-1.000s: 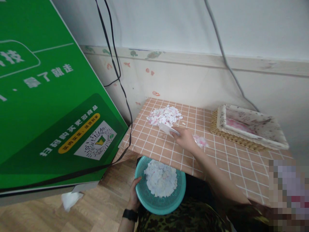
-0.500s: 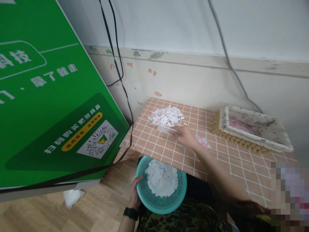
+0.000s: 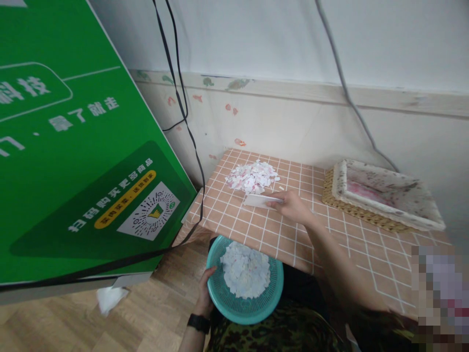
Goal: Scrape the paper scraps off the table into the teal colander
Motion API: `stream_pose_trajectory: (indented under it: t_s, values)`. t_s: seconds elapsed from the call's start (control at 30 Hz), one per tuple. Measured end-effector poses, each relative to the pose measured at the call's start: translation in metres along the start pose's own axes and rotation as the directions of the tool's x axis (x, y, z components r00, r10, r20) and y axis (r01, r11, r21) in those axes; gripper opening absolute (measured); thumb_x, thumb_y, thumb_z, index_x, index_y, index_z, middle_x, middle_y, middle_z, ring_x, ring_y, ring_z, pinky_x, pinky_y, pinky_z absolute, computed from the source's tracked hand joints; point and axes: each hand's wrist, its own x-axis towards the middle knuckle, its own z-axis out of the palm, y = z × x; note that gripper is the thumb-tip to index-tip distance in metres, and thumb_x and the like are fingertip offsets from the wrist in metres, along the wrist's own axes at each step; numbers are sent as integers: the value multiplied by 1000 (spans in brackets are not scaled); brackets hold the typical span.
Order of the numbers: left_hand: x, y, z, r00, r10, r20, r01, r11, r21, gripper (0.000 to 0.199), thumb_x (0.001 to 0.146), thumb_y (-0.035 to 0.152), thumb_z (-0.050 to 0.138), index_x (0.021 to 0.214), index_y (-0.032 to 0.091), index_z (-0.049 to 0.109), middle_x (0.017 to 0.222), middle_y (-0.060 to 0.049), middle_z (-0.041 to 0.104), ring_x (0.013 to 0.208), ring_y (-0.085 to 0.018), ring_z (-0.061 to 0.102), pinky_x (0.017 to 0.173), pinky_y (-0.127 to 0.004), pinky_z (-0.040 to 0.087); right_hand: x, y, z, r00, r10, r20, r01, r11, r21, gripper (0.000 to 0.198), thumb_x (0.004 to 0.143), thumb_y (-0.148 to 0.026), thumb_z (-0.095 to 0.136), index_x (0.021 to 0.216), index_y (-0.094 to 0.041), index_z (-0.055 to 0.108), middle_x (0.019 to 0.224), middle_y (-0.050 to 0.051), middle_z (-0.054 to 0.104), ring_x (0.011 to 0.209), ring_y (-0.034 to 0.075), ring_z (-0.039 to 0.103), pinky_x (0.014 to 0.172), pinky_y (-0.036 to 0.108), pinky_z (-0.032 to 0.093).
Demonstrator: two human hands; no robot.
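left hand (image 3: 206, 289) grips teal basket (image 3: 246, 317) by its rim, paper bits (image 3: 245, 271) inside, by near edge of table (image 3: 278, 239); right hand (image 3: 292, 206) pinches white card (image 3: 258, 201) just beside paper pile (image 3: 252, 176) on same table

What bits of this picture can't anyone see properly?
All in the head view:
Left hand: most fingers hidden behind the turquoise basin.
The basin's middle floor: covered by white scraps.
Green sign: cut off by the picture's left edge.
Pixelated patch, lower right: blurred into squares.
Any printing on the far pile of bits: too small to read.
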Motion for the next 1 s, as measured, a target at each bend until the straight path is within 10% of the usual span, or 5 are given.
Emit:
stream_pose_trajectory:
  t_s: [0.73, 1.0]
  values:
    - [-2, 1, 2, 1000, 15, -12, -15, 1000, 1, 23, 63, 27, 68, 77, 9, 73, 71, -10, 73, 64, -23, 66, 67, -37, 50, -5, -10, -6, 992, -77, 104, 84, 994, -68, 23, 84, -23, 50, 93, -19, 71, 72, 0, 69, 60, 12, 58, 55, 24, 42]
    - [2, -1, 0, 995, 78, -57, -77, 997, 26, 17, 61, 26, 69, 71, 12, 73, 67, -7, 72, 62, -21, 63, 68, -35, 49, -41, -71, 82, 925, -375, 57, 373, 871, -319, 47, 84, -12, 43, 130, -17, 48, 127, 8, 56, 111, 20, 54, 92, 36, 44]
